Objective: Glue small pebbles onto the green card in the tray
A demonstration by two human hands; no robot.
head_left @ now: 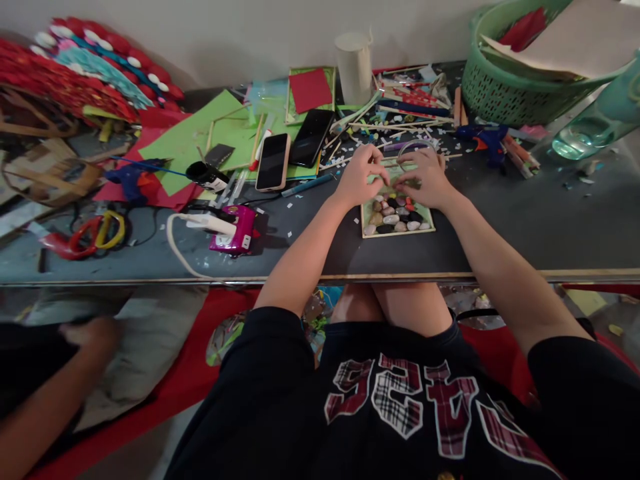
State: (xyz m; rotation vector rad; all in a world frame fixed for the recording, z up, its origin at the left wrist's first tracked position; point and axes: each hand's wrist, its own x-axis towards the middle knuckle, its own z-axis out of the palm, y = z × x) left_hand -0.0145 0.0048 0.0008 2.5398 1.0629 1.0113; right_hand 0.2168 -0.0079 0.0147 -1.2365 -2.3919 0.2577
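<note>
A small square frame (433, 223) with a pale rim and light green backing lies on the grey table in front of me. Smooth pebbles (391, 219) in white, brown, black and reddish tones fill its lower part. My left hand (363, 177) is over the frame's upper left corner, fingers bent and apart, with nothing visible in them. From the upper right reaches my right hand (425, 179), its thumb and fingertips drawn together just above the pebbles. Whatever those fingertips hold, if anything, is too small to make out. Behind the right hand shows part of a clear, round-rimmed object (415, 144).
Two phones (273, 162), a magenta power adapter (234, 230), scissors (90, 237) and a blue glue gun (487, 140) lie around. Sticks and paper scraps litter the back. A green basket (493, 93) and a bottle (575, 140) stand right. Another person's arm (60, 393) is at lower left.
</note>
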